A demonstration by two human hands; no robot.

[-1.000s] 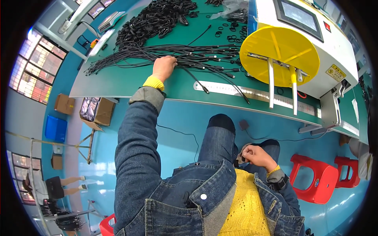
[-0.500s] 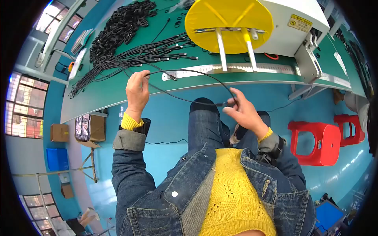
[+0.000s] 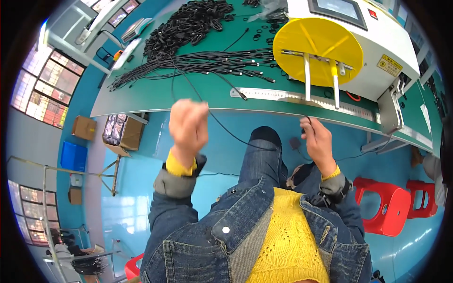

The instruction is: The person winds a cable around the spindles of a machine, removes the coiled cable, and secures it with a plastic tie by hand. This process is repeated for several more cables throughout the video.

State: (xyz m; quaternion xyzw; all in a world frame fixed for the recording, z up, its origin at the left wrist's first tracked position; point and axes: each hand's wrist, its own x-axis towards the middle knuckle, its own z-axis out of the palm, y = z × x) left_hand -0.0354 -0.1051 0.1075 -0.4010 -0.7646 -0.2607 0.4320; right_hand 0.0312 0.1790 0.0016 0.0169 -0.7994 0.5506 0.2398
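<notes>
My left hand (image 3: 188, 126), blurred by motion, is curled closed on a thin black cable (image 3: 231, 133) just in front of the bench edge. From that hand the cable curves down to the right over my knee, then becomes too faint to follow. Off to the right, my right hand (image 3: 318, 141) pinches a short black piece of cable between thumb and fingertips. Beyond my left hand, a bundle of black cables (image 3: 188, 65) with plug ends lies on the green bench (image 3: 155, 96). One cable from the bundle pokes toward the steel ruler (image 3: 273, 95).
A heap of coiled black cables (image 3: 188, 26) lies at the back left. The white machine (image 3: 373, 42) carries a yellow disc (image 3: 318, 52) with two rods jutting toward me. Red stools (image 3: 389, 207) stand at right; cardboard boxes (image 3: 130, 134) are below the bench at left.
The view has shifted, so the bench sits further right. The cable loop between my hands has opened out. My left hand has turned with its knuckles up; my right hand's fingers have drawn together.
</notes>
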